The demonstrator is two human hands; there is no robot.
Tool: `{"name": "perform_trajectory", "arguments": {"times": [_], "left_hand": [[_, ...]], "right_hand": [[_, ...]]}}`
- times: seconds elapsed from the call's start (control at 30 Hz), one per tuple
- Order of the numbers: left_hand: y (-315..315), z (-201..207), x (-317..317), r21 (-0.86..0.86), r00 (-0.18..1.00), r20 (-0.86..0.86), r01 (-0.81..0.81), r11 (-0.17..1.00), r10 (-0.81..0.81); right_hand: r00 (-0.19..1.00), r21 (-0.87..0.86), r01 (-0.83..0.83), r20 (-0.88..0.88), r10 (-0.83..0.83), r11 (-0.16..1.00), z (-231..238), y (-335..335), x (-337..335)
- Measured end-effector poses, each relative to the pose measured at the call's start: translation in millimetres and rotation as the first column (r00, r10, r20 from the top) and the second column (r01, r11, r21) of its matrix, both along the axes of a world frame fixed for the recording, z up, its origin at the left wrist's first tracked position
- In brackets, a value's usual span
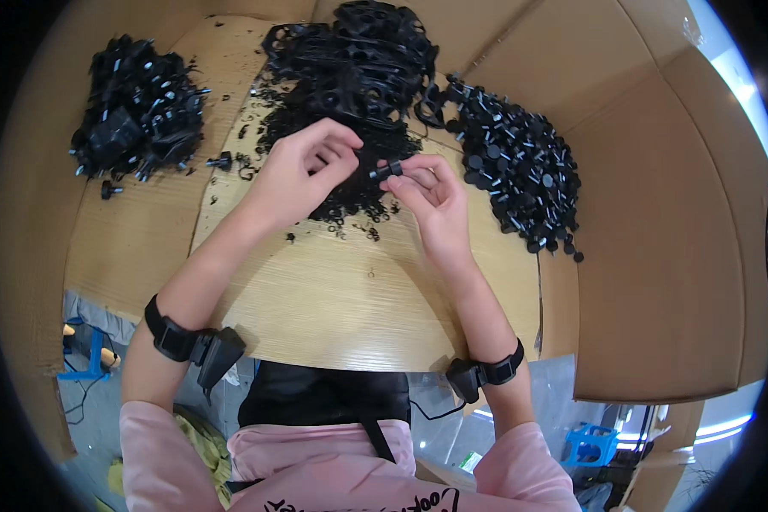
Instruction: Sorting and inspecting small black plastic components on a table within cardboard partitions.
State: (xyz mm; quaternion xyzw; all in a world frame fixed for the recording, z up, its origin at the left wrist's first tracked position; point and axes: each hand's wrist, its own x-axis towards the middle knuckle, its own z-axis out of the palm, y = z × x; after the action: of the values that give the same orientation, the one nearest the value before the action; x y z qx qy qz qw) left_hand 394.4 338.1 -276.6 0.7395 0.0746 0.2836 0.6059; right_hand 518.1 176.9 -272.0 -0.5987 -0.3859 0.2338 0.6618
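My right hand (439,205) pinches a black-headed bolt (391,168) between thumb and fingertips, its metal end pointing left. Just left of it is my left hand (299,171), with thumb and fingers curled together; whatever it holds, if anything, is too small to make out. Beneath both hands lies a heap of small black rings and scraps (354,200) on the pale wooden board (333,299). Off to the right spreads a pile of black-headed bolts (520,162) with metal shanks.
Behind the scraps rises a tangle of black perforated sheets (375,60). Another pile of black parts with metal pins (136,111) sits at the left, with loose knobs (222,160) near it. Cardboard walls (657,213) enclose the work surface. Both forearms wear strapped black devices (218,354).
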Motion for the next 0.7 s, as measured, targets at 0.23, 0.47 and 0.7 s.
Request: {"name": "perform_trajectory", "arguments": {"times": [0.23, 0.47, 0.7], "left_hand": [[-15, 5, 2, -0.161, 0.973, 0.002, 0.229, 0.96, -0.232], [-15, 1, 1, -0.156, 0.978, 0.03, 0.211, 0.965, -0.209], [-13, 1, 2, -0.198, 0.975, -0.007, 0.216, 0.956, -0.222]], "right_hand": [[0.978, 0.103, -0.094, -0.177, 0.112, 0.99, -7, -8, 1], [0.971, 0.106, -0.094, -0.209, 0.115, 0.99, -2, -6, -7], [0.991, 0.083, -0.072, -0.107, 0.081, 0.994, -10, -4, -6]]}}
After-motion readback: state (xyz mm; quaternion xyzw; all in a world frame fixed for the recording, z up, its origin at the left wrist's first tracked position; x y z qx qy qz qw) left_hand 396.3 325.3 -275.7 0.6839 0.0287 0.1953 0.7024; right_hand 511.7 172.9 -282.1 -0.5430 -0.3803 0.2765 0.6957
